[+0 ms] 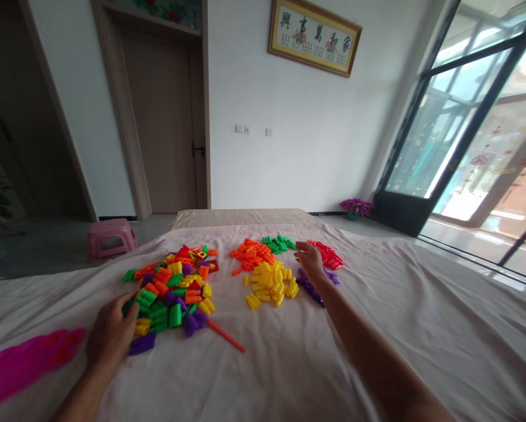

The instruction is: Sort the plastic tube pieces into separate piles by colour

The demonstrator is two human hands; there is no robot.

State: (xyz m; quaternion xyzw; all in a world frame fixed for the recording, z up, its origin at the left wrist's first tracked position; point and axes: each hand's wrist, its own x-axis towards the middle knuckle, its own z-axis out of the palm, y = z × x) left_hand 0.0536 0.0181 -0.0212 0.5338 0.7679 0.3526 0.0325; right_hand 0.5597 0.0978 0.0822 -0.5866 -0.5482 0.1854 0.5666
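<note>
My left hand (112, 329) is at the near left side of a mixed pile of plastic building blocks (170, 293) in green, orange, purple, yellow and red. Its thumb and fingers close around a dark green building block (128, 305). My right hand (310, 259) reaches out over the sorted heaps, fingers apart, and nothing shows in it. Its fingertips are beside the green heap (279, 244). To its right lie red blocks (330, 255); purple blocks (309, 287) are partly hidden under my right forearm. Yellow blocks (269, 282) and orange blocks (250, 254) lie to its left.
A thin red-orange stick (226, 336) juts from the mixed pile. A magenta plastic item (30, 360) lies at the left on the wrinkled pale cloth (263, 381). Beyond the cloth's edge are a pink stool (111, 239) and a pot of magenta flowers (356, 207).
</note>
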